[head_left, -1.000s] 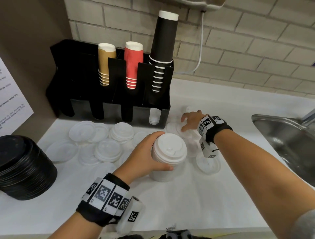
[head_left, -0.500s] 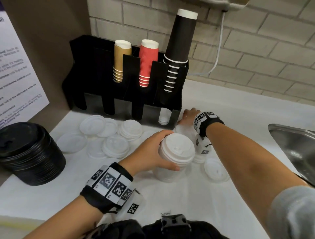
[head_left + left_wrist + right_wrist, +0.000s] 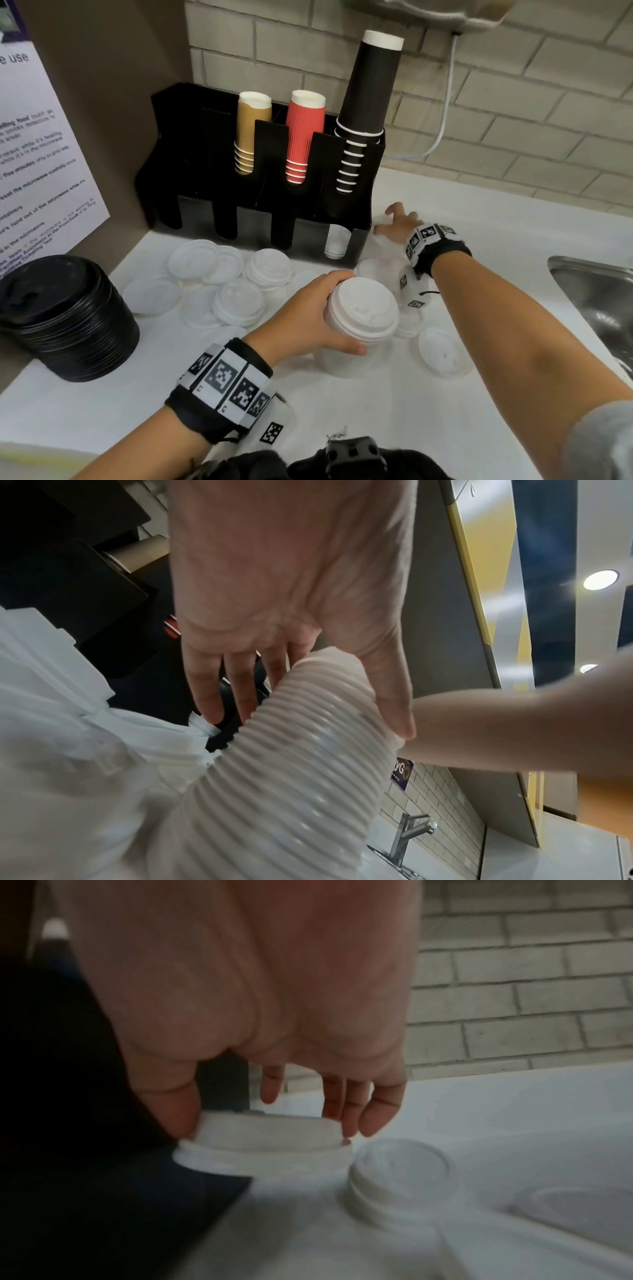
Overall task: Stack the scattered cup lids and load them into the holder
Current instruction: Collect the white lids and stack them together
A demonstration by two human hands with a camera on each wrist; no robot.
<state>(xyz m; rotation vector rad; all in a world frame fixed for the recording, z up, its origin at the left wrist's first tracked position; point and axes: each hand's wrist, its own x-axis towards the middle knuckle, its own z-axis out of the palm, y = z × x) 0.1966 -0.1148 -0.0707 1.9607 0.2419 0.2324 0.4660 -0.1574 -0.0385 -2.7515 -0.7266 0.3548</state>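
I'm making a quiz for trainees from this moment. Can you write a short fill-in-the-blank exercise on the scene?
1. The left hand grips a tall stack of ____ lids.
2. The right hand takes a white lid just to the ____ of the black holder.
3. The tallest cup stack in the holder is ____.
4. On the counter's far left stands a stack of ____ lids.

Missing words: white; right; black; black

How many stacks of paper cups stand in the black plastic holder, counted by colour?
Stack of tan paper cups: 1
Stack of red ribbed paper cups: 1
Stack of tall black paper cups with white rims: 1
Total: 3 stacks
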